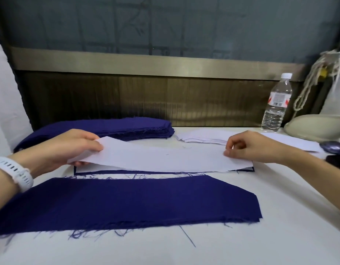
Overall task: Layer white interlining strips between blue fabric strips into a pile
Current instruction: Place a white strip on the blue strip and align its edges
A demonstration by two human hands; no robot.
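Note:
A long white interlining strip (pixel 161 157) is held a little above the table by both ends. My left hand (pixel 69 148) pinches its left end and my right hand (pixel 247 148) pinches its right end. Under the strip a dark rectangular outline (pixel 100 171) is marked on the table. A layered blue fabric pile (pixel 138 203) with frayed edges lies in front of it, nearer to me. A stack of blue fabric strips (pixel 131 128) sits at the back left. A stack of white interlining strips (pixel 203 137) lies at the back centre.
A clear water bottle (pixel 277 104) stands at the back right beside a pale rounded object (pixel 316 129) and hanging cord (pixel 314 81). A dark object (pixel 331 147) lies near the right edge. A dark wall panel runs behind the white table (pixel 242 236).

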